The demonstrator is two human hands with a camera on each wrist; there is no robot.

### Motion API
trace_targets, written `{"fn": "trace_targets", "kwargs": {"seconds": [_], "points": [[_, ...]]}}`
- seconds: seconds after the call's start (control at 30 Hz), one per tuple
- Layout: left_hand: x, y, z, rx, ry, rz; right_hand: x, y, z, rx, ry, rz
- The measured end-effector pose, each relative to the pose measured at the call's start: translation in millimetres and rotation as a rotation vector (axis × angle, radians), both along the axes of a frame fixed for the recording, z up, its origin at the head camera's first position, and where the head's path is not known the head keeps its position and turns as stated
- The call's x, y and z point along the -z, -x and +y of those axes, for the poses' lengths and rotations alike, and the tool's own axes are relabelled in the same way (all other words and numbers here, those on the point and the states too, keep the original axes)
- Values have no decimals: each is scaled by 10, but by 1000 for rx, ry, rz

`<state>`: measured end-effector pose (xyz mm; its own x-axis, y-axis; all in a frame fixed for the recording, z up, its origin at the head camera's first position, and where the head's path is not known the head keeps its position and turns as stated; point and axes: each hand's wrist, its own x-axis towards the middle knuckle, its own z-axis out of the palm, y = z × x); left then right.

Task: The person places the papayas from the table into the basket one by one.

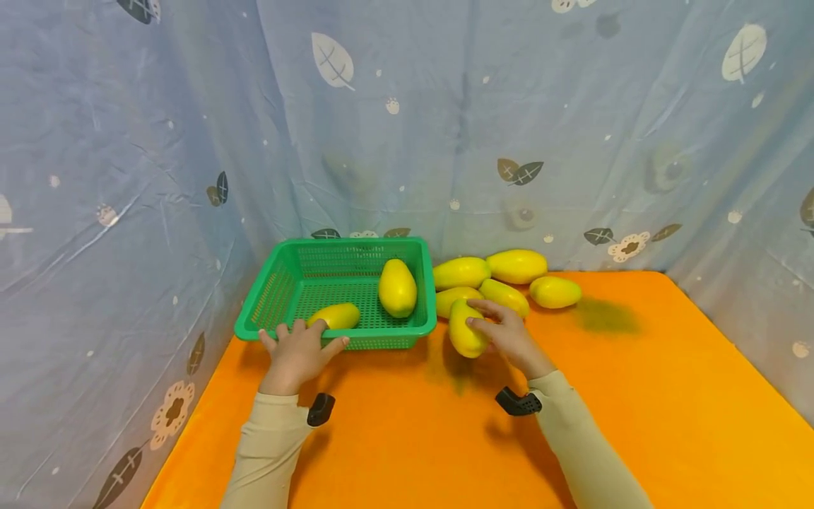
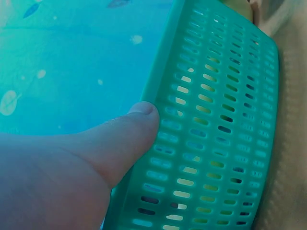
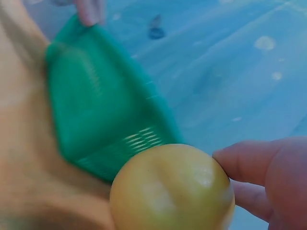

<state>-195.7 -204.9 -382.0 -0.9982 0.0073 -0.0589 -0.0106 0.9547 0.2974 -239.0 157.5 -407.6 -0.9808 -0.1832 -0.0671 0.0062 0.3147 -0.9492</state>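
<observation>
In the head view my left hand [image 1: 295, 357] grips the near rim of a green plastic basket [image 1: 362, 341], fingers over the edge. The left wrist view shows its thumb [image 2: 127, 129] against the basket's slotted outer wall [image 2: 211, 124]. Two yellow papayas lie inside: one papaya [image 1: 397, 288] at the right end, another papaya [image 1: 339, 316] partly behind the left fingers. My right hand [image 1: 509, 339] holds a papaya [image 1: 466, 332] just right of the basket. In the right wrist view that papaya [image 3: 170, 189] shows its rounded end, with fingers at its side.
Several more papayas are grouped right of the basket, among them a back papaya [image 1: 518, 266] and a rightmost papaya [image 1: 555, 292]. They rest on an orange tabletop [image 1: 394, 438]. A blue-grey patterned curtain [image 1: 432, 141] hangs behind and along both sides.
</observation>
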Motion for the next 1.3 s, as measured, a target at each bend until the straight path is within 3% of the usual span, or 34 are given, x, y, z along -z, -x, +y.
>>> {"fn": "trace_targets", "kwargs": {"seconds": [0.17, 0.27, 0.43, 0.57, 0.67, 0.77, 0.97, 1.3], "points": [[1, -10, -14, 4, 15, -2, -310, 31, 95, 90, 102, 48], [0, -30, -35, -3, 14, -2, -557, 107, -5, 112, 146, 105], [11, -43, -47, -2, 25, -3, -887, 207, -436, 61, 174, 191], [19, -37, -30, 5, 24, -4, -988, 273, -854, -1, 163, 190], [19, -33, -20, 6, 20, -6, -912, 297, -1174, -40, 116, 174], [26, -18, -10, 1, 28, -6, -708, 303, -1449, -85, 36, 128], [68, 3, 33, 2, 22, -1, -316, 337, -1714, -129, -99, 5], [9, -24, 6, -3, 10, 8, -285, 338, -1852, -207, -238, 17]]}}
